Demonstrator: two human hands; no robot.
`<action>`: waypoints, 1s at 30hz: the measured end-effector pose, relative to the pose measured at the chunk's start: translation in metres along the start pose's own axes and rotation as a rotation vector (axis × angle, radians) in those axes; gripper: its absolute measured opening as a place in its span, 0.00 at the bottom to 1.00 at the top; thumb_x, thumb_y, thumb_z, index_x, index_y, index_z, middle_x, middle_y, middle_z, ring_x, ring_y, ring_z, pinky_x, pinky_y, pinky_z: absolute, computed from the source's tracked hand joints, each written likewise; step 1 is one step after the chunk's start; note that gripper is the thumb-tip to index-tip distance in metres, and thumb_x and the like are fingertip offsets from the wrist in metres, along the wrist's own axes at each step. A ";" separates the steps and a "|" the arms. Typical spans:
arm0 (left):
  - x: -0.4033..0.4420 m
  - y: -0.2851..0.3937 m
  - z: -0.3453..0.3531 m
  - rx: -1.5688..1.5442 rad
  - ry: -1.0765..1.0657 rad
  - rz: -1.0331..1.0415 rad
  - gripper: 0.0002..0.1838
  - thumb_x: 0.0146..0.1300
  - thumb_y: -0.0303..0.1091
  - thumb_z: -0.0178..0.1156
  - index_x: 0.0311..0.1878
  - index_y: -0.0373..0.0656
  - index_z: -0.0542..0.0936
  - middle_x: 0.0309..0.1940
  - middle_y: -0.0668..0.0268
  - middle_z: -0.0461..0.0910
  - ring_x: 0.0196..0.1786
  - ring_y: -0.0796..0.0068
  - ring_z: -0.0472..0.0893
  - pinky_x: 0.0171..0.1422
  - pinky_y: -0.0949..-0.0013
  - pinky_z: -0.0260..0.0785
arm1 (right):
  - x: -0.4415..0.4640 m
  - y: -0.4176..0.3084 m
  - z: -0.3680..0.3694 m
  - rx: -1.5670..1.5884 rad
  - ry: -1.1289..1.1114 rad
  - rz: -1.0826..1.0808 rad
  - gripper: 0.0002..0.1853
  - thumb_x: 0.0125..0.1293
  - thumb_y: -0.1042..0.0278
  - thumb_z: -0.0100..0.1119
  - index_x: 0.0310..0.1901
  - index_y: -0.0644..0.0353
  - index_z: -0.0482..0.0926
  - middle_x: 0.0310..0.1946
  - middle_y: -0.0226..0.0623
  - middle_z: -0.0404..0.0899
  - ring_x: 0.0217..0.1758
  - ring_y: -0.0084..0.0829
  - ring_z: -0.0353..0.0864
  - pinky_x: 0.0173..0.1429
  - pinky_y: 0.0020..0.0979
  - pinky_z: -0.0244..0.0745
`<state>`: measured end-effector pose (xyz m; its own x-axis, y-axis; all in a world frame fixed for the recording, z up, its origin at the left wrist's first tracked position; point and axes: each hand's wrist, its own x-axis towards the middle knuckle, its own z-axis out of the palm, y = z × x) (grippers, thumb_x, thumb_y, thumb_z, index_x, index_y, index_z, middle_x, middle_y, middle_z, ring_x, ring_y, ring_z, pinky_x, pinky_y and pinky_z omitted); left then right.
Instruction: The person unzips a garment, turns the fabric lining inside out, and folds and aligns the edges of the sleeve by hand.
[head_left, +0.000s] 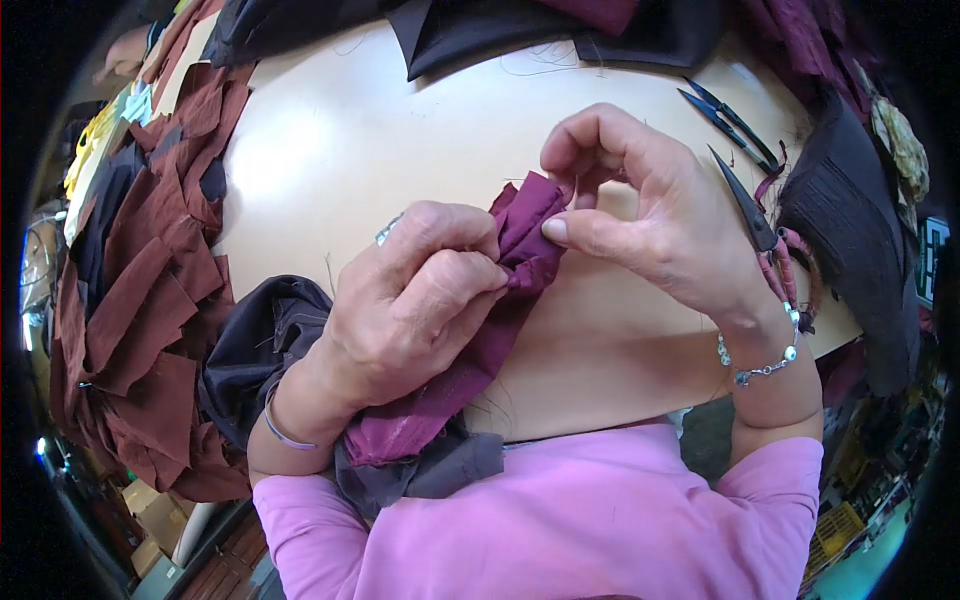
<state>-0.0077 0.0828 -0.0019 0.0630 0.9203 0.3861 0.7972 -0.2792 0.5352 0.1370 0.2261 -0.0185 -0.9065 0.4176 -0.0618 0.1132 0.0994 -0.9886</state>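
A maroon cloth piece (490,340) is bunched up above the near edge of the table, its lower end hanging toward the pink shirt. My left hand (415,300) is closed on it, fingertips pinching the cloth near its upper end. At the cloth's top right corner is my right hand (640,200), thumb and index finger curled close to the edge with a gap between them. Whether a thread lies between those fingers is too small to tell. Dark cloth (270,335) lies beside and under my left forearm.
Brown cloth pieces (150,350) are heaped at the left. Black thread snips (730,125) and scissors with wrapped handles (750,210) lie at the right. Dark cloth (480,40) covers the far edge, and a dark ribbed cloth (850,220) hangs over the right edge of the table (350,130).
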 end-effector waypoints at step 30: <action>-0.014 -0.018 -0.001 -0.078 0.162 0.144 0.12 0.38 0.18 0.59 0.29 0.39 0.71 0.27 0.61 0.70 0.27 0.67 0.74 0.26 0.70 0.67 | -0.023 -0.001 0.029 -1.011 0.131 -1.024 0.10 0.40 0.76 0.61 0.24 0.54 0.70 0.29 0.29 0.72 0.19 0.19 0.67 0.49 0.36 0.66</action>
<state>-0.0240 0.0751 -0.0162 0.0701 0.8152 0.5749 0.7379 -0.4302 0.5201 0.1461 0.1900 -0.0196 -0.7274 -0.1547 0.6686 -0.2670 0.9613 -0.0681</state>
